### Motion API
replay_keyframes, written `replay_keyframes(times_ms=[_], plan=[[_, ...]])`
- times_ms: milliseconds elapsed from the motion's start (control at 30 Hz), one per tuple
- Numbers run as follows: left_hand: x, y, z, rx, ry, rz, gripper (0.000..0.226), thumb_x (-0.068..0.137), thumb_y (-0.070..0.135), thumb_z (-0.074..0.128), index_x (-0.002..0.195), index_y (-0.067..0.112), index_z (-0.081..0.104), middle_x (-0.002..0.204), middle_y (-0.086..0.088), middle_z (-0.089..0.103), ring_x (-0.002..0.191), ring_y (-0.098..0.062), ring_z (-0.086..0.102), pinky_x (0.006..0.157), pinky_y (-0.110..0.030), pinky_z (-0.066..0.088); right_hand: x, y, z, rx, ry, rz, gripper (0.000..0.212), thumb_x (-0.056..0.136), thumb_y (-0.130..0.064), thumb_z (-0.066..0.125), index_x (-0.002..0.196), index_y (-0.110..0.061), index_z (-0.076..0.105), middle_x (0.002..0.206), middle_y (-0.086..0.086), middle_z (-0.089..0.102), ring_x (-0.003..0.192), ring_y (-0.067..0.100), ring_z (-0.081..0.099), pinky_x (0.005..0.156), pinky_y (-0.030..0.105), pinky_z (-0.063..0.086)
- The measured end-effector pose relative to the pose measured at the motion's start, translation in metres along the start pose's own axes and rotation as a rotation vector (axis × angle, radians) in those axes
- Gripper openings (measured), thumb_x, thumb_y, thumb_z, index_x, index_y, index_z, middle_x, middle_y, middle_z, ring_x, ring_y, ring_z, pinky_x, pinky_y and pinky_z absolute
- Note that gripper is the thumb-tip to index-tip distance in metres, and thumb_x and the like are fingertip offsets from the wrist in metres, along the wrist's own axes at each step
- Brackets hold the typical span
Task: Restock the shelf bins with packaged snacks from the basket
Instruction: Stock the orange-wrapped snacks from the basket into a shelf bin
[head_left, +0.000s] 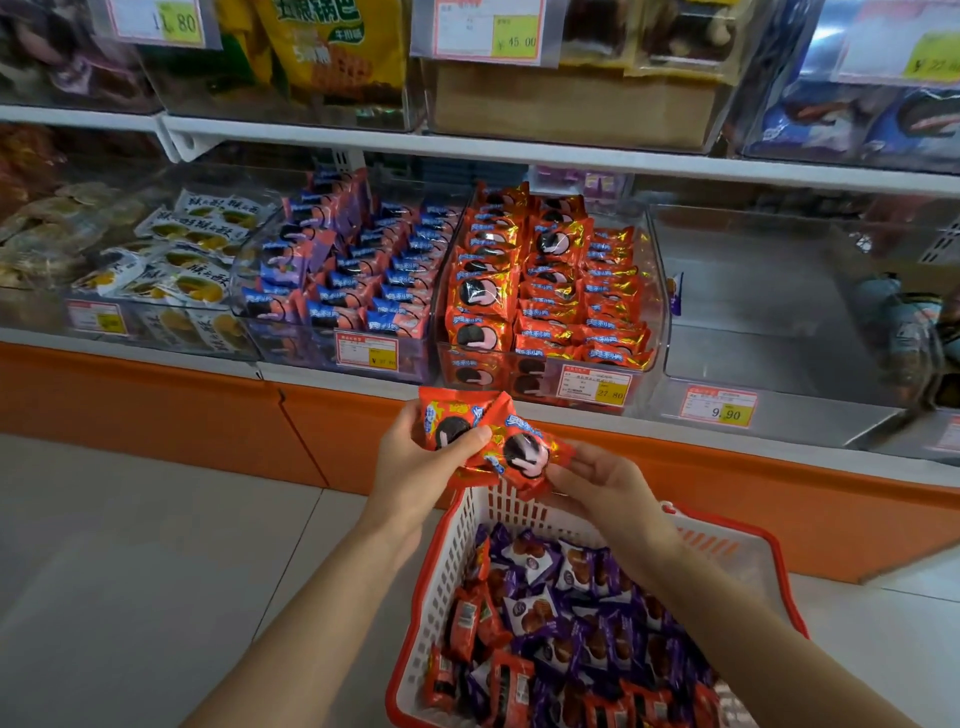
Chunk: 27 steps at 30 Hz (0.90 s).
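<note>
left hand pinches a red foil cookie packet, right hand seemingly pinches a second packet; the matching clear plastic bin lies straight ahead.

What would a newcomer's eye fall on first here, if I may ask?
The two red snack packets at centre, one gripped by the left hand, one pinched by the right hand. Behind, a bin is packed with matching packets, beside an empty-looking bin on its right. Below, the basket holds purple and red packets.

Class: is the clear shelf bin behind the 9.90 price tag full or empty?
Empty. The bin shows only its bare floor and walls, while the neighbouring bin of red packets is packed.
</note>
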<state>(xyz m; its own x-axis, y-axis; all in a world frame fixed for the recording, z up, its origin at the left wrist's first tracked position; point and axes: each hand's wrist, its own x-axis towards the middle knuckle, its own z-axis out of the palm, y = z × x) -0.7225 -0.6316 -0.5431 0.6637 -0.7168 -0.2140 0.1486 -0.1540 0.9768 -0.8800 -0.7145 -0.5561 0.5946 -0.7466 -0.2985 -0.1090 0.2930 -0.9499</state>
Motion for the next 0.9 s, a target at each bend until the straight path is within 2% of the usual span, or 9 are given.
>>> replay_keyframes(times_ms=[167,267,333,400,533,633,700,800,900], plan=[[0.01,0.004,0.002,-0.15,-0.06,-0.065,0.053,0.058,0.026,0.08,0.107,0.019,0.065,0.099,-0.004,0.074,0.093,-0.022,0.07,0.089,-0.043,0.053,0.008,-0.008,0.007,0.024,0.129,-0.111,0.018,0.094,-0.005,0.052,0.105,-0.01,0.065,0.093,0.006,0.074,0.085,0.02,0.072,0.072,0.024,0.058],[0.024,0.017,0.002,-0.135,-0.07,-0.001,0.058,0.057,0.03,0.08,0.112,0.02,0.063,0.101,-0.003,0.073,0.096,-0.021,0.069,0.091,-0.045,0.052,0.012,-0.021,0.012,-0.015,0.045,-0.138,0.019,0.095,-0.02,0.05,0.108,-0.016,0.064,0.095,0.002,0.074,0.087,0.017,0.071,0.073,0.03,0.059],[0.035,0.027,0.0,-0.065,-0.075,0.068,0.059,0.06,0.031,0.08,0.115,0.021,0.061,0.103,0.0,0.072,0.096,-0.017,0.069,0.087,-0.041,0.055,0.018,-0.031,0.015,-0.079,0.01,-0.185,0.02,0.09,-0.021,0.056,0.109,-0.018,0.063,0.098,-0.001,0.073,0.088,0.013,0.07,0.067,0.024,0.057],[0.046,0.033,0.0,-0.011,-0.088,0.134,0.054,0.068,0.026,0.079,0.118,0.021,0.06,0.104,0.003,0.071,0.097,-0.013,0.068,0.084,-0.034,0.055,0.029,-0.04,0.014,-0.128,0.075,-0.216,0.02,0.087,-0.019,0.063,0.106,-0.013,0.063,0.095,0.0,0.072,0.085,0.012,0.07,0.063,0.019,0.055],[0.073,0.05,0.001,0.2,-0.051,0.284,0.038,0.085,0.023,0.069,0.121,0.022,0.057,0.11,0.006,0.066,0.098,-0.004,0.062,0.071,-0.008,0.049,0.058,-0.068,0.001,-0.152,0.173,-0.284,0.02,0.086,-0.024,0.065,0.104,-0.015,0.064,0.095,-0.001,0.072,0.085,0.01,0.07,0.064,0.018,0.054],[0.097,0.064,0.0,0.394,-0.004,0.455,0.041,0.087,0.014,0.066,0.125,0.018,0.053,0.12,-0.002,0.058,0.102,-0.009,0.057,0.078,-0.009,0.047,0.09,-0.09,-0.02,-0.147,0.307,-0.341,0.015,0.086,-0.027,0.066,0.097,-0.018,0.063,0.095,0.001,0.071,0.087,0.014,0.07,0.07,0.022,0.056],[0.11,0.073,0.002,0.47,0.018,0.55,0.05,0.086,0.012,0.067,0.131,0.017,0.048,0.122,0.002,0.052,0.103,-0.008,0.053,0.085,-0.006,0.044,0.12,-0.099,-0.036,-0.252,0.425,-0.37,0.01,0.086,-0.029,0.067,0.089,-0.02,0.063,0.09,-0.001,0.07,0.086,0.017,0.069,0.074,0.028,0.056],[0.124,0.081,0.01,0.594,0.08,0.663,0.051,0.083,0.017,0.072,0.129,0.014,0.049,0.114,0.006,0.041,0.1,-0.004,0.044,0.077,0.009,0.029,0.166,-0.109,-0.05,-0.413,0.567,-0.401,0.017,0.087,-0.03,0.068,0.092,-0.015,0.061,0.082,-0.006,0.065,0.084,0.016,0.063,0.072,0.027,0.048],[0.136,0.083,0.019,0.633,0.104,0.717,0.049,0.081,0.02,0.074,0.123,0.009,0.052,0.112,0.005,0.041,0.099,-0.005,0.043,0.075,0.008,0.028,0.206,-0.115,-0.051,-0.629,0.611,-0.381,0.034,0.088,-0.035,0.065,0.099,-0.003,0.063,0.09,0.011,0.067,0.086,0.027,0.063,0.066,0.03,0.044]])
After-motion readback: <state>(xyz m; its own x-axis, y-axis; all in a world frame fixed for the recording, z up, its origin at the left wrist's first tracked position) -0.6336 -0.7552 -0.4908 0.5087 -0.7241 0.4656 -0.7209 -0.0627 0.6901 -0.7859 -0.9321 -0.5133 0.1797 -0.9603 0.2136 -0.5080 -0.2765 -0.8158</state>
